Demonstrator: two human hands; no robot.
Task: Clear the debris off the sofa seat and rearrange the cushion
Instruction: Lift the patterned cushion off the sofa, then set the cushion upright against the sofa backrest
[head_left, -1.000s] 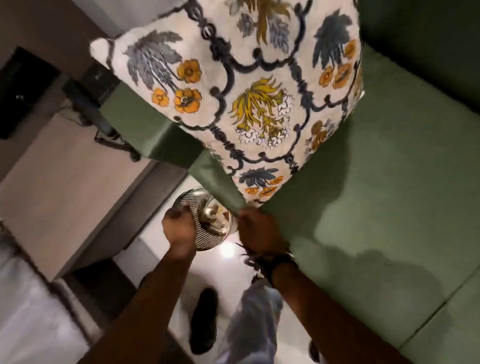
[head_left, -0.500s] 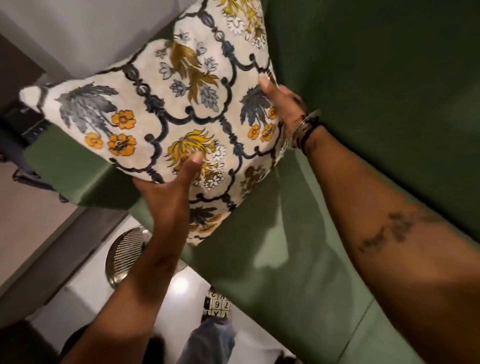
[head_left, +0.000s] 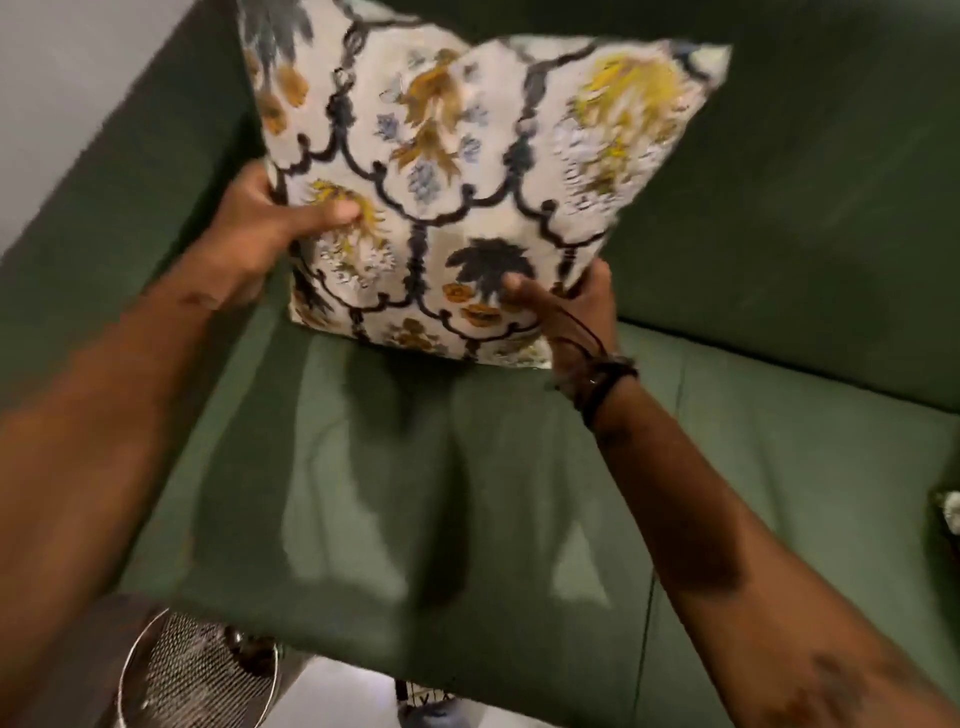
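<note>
Both hands on the cushion (head_left: 467, 197), upper centre of frame. It's a cream floral print with dark scalloped lines and yellow, orange and blue motifs, blurred toward its right corner. It stands roughly upright, tilted, against the sofa backrest (head_left: 805, 182). Its bottom edge is at or just above the rear of the sofa seat (head_left: 415, 493); can't tell whether it touches.

Left hand (head_left: 260, 223) clamps the cushion's left edge at centre left of frame: thumb pressed across the front face, other fingers wrapped behind and hidden. Right hand (head_left: 566, 306) grips the lower right corner: thumb on the front by the dark leaf motif, fingers curled around behind. Dark bands (head_left: 602, 379) sit on the right wrist.

The seat is green and fills the middle and lower frame, with shadows of both arms across it. A seam to the neighbouring seat cushion runs down the right side. Small pale object (head_left: 950, 512) at the far right edge, cut off and too blurred to identify.

Lower left corner: round metal mesh basket (head_left: 197, 675) on the floor, just beside the sofa's front edge. Pale floor (head_left: 337, 701) shows at bottom centre.
</note>
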